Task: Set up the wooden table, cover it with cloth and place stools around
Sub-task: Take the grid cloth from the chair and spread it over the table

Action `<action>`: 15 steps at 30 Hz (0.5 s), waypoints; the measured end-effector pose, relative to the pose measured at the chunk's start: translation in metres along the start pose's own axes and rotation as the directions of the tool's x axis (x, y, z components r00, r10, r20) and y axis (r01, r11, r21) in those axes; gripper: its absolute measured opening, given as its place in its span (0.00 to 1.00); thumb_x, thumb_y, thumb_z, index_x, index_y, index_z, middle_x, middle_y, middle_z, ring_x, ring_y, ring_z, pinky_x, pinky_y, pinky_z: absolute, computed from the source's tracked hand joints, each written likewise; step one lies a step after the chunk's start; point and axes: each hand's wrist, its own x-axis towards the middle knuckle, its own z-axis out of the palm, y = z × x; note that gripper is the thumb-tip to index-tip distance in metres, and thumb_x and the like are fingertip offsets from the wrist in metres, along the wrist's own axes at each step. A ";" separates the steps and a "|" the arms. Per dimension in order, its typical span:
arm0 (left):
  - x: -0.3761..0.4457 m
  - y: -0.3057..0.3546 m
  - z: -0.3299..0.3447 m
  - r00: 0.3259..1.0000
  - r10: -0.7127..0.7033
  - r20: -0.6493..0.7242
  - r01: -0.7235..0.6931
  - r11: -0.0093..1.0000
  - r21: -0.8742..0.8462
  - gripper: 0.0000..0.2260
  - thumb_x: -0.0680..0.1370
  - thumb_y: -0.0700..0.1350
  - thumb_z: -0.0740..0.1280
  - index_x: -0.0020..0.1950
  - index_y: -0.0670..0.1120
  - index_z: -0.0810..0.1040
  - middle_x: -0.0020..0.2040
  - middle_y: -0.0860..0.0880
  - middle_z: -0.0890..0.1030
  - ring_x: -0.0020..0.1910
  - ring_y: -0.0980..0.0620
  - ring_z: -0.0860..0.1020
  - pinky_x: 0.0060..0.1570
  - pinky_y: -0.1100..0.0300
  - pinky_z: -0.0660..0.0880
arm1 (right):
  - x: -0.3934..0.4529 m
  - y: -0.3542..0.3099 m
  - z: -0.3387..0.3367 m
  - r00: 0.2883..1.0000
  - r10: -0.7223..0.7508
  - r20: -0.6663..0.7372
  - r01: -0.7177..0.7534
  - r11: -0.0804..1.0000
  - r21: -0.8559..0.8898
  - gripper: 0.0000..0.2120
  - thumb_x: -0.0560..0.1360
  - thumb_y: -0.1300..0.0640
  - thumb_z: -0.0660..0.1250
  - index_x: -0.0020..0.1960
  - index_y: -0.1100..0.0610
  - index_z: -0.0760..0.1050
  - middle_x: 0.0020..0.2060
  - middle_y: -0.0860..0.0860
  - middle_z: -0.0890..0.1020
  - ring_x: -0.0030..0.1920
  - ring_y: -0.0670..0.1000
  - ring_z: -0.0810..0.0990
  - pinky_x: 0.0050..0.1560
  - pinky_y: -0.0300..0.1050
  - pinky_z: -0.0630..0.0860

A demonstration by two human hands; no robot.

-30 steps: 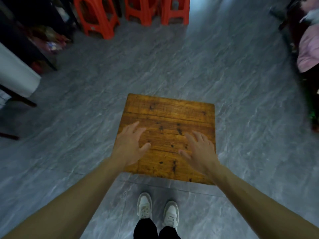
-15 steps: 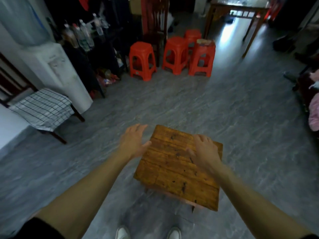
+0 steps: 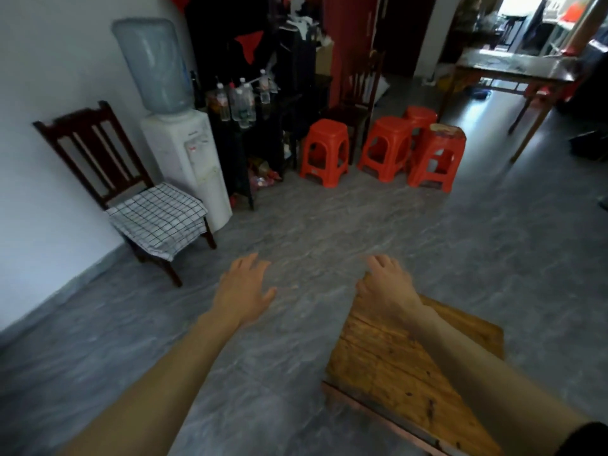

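Note:
A small wooden table (image 3: 394,373) with a bare, stained plank top stands on the grey floor at the lower right. My right hand (image 3: 385,287) hovers above its far left corner with fingers spread, holding nothing. My left hand (image 3: 243,287) is stretched out over bare floor to the left of the table, fingers relaxed and empty. A white checked cloth (image 3: 158,218) lies folded on the seat of a dark wooden chair (image 3: 95,149) by the left wall. Several red plastic stools (image 3: 324,153) stand grouped at the back.
A white water dispenser (image 3: 187,153) with a blue bottle stands beside the chair. A dark rack with water bottles (image 3: 240,100) sits behind it. A long wooden table (image 3: 513,74) fills the back right. Grey floor spreads between me and the stools.
My view has lifted from the tabletop toward the room, so the table now sits lower right. Both hands have come off the tabletop; the left one is now over the floor.

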 end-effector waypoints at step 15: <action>0.058 -0.206 -0.028 0.955 -0.260 0.143 0.269 0.962 -0.048 0.34 0.77 0.56 0.67 0.78 0.51 0.55 0.78 0.46 0.57 0.75 0.44 0.60 0.70 0.53 0.63 | 0.192 -0.192 0.067 0.960 -0.278 0.035 0.269 0.949 0.162 0.27 0.79 0.46 0.62 0.75 0.54 0.63 0.71 0.54 0.67 0.70 0.57 0.66 0.68 0.57 0.68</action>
